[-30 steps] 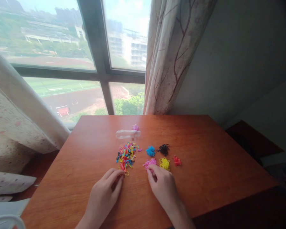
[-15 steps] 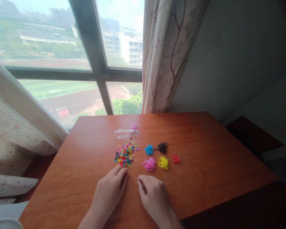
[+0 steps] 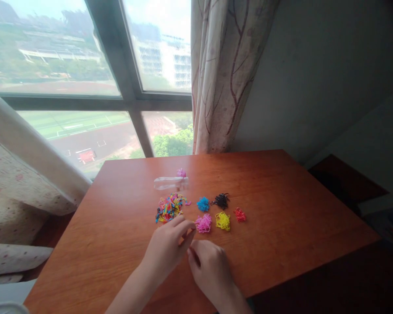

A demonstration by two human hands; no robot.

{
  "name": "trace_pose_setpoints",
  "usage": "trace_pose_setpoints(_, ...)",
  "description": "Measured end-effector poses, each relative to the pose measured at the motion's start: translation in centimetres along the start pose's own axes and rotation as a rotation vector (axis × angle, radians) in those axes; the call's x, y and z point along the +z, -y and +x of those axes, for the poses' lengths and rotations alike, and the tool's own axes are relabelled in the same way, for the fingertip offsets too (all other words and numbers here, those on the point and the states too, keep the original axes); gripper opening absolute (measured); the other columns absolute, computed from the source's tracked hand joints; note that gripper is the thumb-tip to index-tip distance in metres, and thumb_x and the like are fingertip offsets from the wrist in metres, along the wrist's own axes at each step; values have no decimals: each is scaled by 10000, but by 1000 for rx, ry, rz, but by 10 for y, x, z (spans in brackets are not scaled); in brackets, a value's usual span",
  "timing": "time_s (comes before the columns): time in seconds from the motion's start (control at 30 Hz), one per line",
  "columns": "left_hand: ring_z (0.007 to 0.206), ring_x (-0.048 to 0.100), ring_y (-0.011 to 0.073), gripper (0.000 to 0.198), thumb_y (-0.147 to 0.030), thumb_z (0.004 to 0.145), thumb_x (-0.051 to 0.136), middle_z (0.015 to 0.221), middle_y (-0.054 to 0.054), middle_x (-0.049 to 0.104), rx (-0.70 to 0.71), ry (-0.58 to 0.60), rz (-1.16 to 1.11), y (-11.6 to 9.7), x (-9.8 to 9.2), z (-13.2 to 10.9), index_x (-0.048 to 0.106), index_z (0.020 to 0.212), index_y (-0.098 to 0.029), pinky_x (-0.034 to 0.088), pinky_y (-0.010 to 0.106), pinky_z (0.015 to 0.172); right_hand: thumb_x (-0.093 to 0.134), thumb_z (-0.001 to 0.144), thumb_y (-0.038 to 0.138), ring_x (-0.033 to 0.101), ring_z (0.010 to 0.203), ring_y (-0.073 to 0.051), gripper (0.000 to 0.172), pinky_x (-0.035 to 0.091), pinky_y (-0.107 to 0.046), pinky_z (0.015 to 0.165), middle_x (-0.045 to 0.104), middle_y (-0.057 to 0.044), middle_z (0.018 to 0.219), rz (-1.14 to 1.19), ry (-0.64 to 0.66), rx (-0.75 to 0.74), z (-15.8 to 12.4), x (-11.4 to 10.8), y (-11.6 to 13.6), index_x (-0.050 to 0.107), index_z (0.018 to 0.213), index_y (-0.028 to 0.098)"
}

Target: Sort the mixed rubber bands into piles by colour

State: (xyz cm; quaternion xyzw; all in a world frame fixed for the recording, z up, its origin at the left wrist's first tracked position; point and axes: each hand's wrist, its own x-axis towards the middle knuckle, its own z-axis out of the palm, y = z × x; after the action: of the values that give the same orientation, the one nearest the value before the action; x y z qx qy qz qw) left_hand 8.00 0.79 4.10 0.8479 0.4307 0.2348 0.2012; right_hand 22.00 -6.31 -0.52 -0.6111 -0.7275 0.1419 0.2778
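Note:
A mixed heap (image 3: pixel 169 206) of thin, small plastic pieces in several colours lies on the table, partly covered by my left hand (image 3: pixel 170 240). My left fingers are pinched just left of the pink pile (image 3: pixel 203 223); what they hold is too small to make out. Close by, my right hand (image 3: pixel 211 266) has thumb and fingers curled together, its contents hidden. The two hands' fingertips nearly meet. Separate single-colour piles lie to the right of the heap: blue (image 3: pixel 203 203), black (image 3: pixel 220 200), yellow (image 3: pixel 223 221) and red (image 3: pixel 239 214).
Behind the heap lies a clear plastic container (image 3: pixel 170 183), with a pink-purple item (image 3: pixel 181 172) just beyond it. The brown wooden table (image 3: pixel 281 209) reaches back to a window and a patterned curtain (image 3: pixel 218 78). Another curtain (image 3: pixel 29 161) hangs at the left.
My left hand has moved right, from the front of the mixed heap to beside the pink pile and close to my right hand. The right hand stays nearly in place. The view shifts slightly.

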Motion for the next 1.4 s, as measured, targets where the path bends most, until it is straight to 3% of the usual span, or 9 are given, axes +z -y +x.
trace_pose_setpoints(0.1,678,619,124,178,-185,899,518,792,0,648,101,87,11,-16,4,25,673,826,-234,437,202,594,510,805,75,619,662,-146,158,293,-254,594,650,19,715,-61,-19,7,-1,4,-2,566,762,217)
trace_pose_setpoints(0.2,673,611,122,181,-189,893,513,787,3,650,104,80,-3,-19,6,33,677,828,-233,437,203,596,521,797,67,622,660,-142,157,301,-243,595,648,21,714,-72,-26,-15,-2,4,-3,558,754,214)
trace_pose_setpoints(0.33,643,588,117,193,-217,895,500,733,4,634,-6,31,-91,-3,2,14,672,808,-214,435,195,586,507,847,93,612,677,-142,155,310,-240,607,647,21,724,-19,-20,-40,0,-1,-1,550,773,222)
trace_pose_setpoints(0.57,683,640,163,232,-361,869,558,730,17,706,-318,-26,-369,26,-15,-23,685,803,-178,504,225,630,492,901,130,608,713,-148,149,318,-247,640,656,24,758,11,30,-5,1,-5,2,573,836,237)
trace_pose_setpoints(0.77,641,620,160,232,-373,836,584,683,4,687,-355,-36,-361,32,-18,-27,687,764,-178,491,223,597,513,892,122,628,705,-145,154,317,-244,616,673,27,755,2,28,28,5,-4,5,578,814,238)
trace_pose_setpoints(1.1,605,541,127,202,-290,884,528,672,0,638,-243,24,-327,19,-12,-11,662,797,-166,435,214,575,674,881,235,684,699,-189,146,353,-243,581,724,4,808,-151,64,190,17,0,18,636,1021,251)
trace_pose_setpoints(1.23,629,549,120,169,-226,885,524,690,0,632,-94,71,-228,3,-10,14,670,817,-175,422,205,593,650,873,187,699,717,-195,107,387,-230,586,733,-12,808,-172,89,248,20,3,20,668,969,229)
trace_pose_setpoints(1.4,700,612,121,159,-162,872,550,791,2,674,165,228,-10,-20,2,51,697,854,-217,423,198,622,618,821,81,708,693,-204,146,412,-222,558,738,-62,759,-184,121,262,22,8,15,722,844,181)
